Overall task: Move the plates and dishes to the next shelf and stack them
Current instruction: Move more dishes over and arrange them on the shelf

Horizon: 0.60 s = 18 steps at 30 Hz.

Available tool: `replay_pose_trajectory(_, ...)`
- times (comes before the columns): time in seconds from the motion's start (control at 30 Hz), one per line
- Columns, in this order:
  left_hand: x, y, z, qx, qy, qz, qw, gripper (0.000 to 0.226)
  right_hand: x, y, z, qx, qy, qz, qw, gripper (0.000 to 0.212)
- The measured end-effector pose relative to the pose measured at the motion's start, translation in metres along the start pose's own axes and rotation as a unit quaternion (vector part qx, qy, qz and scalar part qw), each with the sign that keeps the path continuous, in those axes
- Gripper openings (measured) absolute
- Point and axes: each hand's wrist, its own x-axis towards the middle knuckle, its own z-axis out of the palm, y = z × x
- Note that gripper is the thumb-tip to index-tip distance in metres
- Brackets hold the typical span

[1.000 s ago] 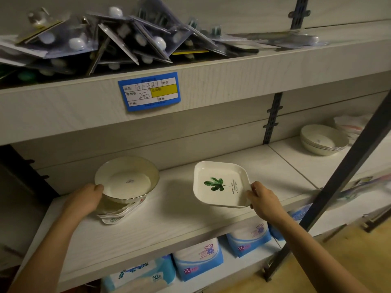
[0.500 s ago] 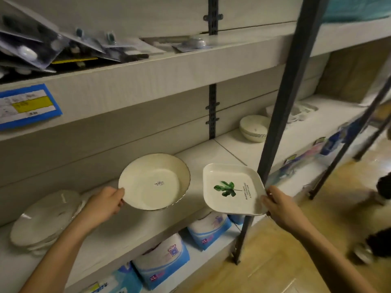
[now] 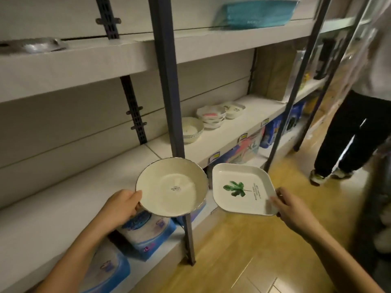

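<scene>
My left hand [image 3: 121, 205] grips the left rim of a round cream plate [image 3: 172, 187] with a small barcode sticker, held in the air in front of the shelf edge. My right hand [image 3: 291, 207] holds the right corner of a square white plate [image 3: 243, 189] printed with a green leaf, out over the wooden floor. On the neighbouring shelf board [image 3: 249, 129] to the right stand a stack of round bowls [image 3: 191, 130], a stack of lobed dishes [image 3: 211, 117] with a pink mark, and another white dish [image 3: 233, 108].
A dark metal upright [image 3: 169, 85] stands between the two shelf sections, right behind the round plate. A second upright [image 3: 296, 81] stands further right. Blue packages [image 3: 146, 233] fill the lower shelf. A person in black trousers [image 3: 351, 134] stands in the aisle at right.
The view has swung right along the shelving. Both plates have travelled right with my hands, away from the left stack, which is now out of view. The right shelf's dishes are nearer.
</scene>
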Motion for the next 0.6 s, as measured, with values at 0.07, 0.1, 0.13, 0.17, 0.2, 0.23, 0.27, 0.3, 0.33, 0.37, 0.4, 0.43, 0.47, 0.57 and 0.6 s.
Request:
replay_pose_trajectory(0.07, 0.003, 0.019, 0.024, -0.003, -0.004, 0.004, 1.000, 0.040, 0.007, 0.018, -0.021, -0.003, 0.003, 0.004, 1.000, 0.016)
replay_pose_trajectory(0.1, 0.005, 0.028, 0.035, -0.004, -0.003, 0.004, 1.000, 0.041, 0.010, 0.025, -0.030, -0.003, 0.004, 0.006, 1.000, 0.017)
replay_pose_trajectory(0.13, 0.007, 0.036, 0.045, -0.004, -0.001, 0.004, 1.000, 0.042, 0.014, 0.033, -0.039, -0.002, 0.004, 0.008, 1.000, 0.018)
replay_pose_trajectory(0.17, 0.009, 0.044, 0.055, -0.004, 0.003, 0.002, 1.000, 0.042, 0.018, 0.039, -0.046, 0.000, 0.005, 0.009, 1.000, 0.019)
replay_pose_trajectory(0.2, 0.010, 0.053, 0.063, -0.004, 0.005, 0.001, 1.000, 0.042, 0.022, 0.045, -0.053, 0.002, 0.004, 0.012, 1.000, 0.020)
replay_pose_trajectory(0.23, 0.012, 0.061, 0.071, -0.002, 0.007, 0.001, 1.000, 0.042, 0.026, 0.051, -0.059, 0.003, 0.004, 0.015, 1.000, 0.020)
replay_pose_trajectory(0.27, 0.014, 0.068, 0.078, 0.001, 0.007, 0.002, 1.000, 0.042, 0.032, 0.056, -0.064, 0.003, 0.005, 0.016, 1.000, 0.021)
replay_pose_trajectory(0.3, 0.017, 0.076, 0.085, 0.003, 0.009, 0.005, 1.000, 0.042, 0.037, 0.061, -0.069, 0.002, 0.007, 0.016, 1.000, 0.021)
replay_pose_trajectory(0.33, 0.021, 0.083, 0.091, 0.002, 0.010, 0.008, 1.000, 0.042, 0.043, 0.066, -0.073, -0.001, 0.009, 0.016, 1.000, 0.021)
replay_pose_trajectory(0.37, 0.026, 0.090, 0.098, -0.002, 0.012, 0.009, 1.000, 0.041, 0.049, 0.070, -0.078, -0.004, 0.012, 0.017, 1.000, 0.021)
replay_pose_trajectory(0.4, 0.030, 0.098, 0.104, -0.008, 0.012, 0.006, 1.000, 0.039, 0.055, 0.074, -0.081, -0.003, 0.014, 0.019, 1.000, 0.021)
replay_pose_trajectory(0.43, 0.035, 0.105, 0.110, -0.013, 0.012, 0.002, 1.000, 0.038, 0.062, 0.077, -0.085, -0.001, 0.015, 0.020, 1.000, 0.021)
replay_pose_trajectory(0.47, 0.041, 0.112, 0.115, -0.018, 0.013, -0.002, 1.000, 0.037, 0.070, 0.080, -0.089, 0.003, 0.014, 0.021, 1.000, 0.021)
replay_pose_trajectory(0.57, 0.065, 0.126, 0.130, -0.032, 0.016, -0.018, 0.999, 0.037, 0.100, 0.088, -0.099, 0.004, 0.004, 0.019, 1.000, 0.020)
replay_pose_trajectory(0.6, 0.075, 0.129, 0.134, -0.036, 0.021, -0.024, 0.999, 0.037, 0.113, 0.090, -0.103, -0.002, 0.002, 0.016, 1.000, 0.021)
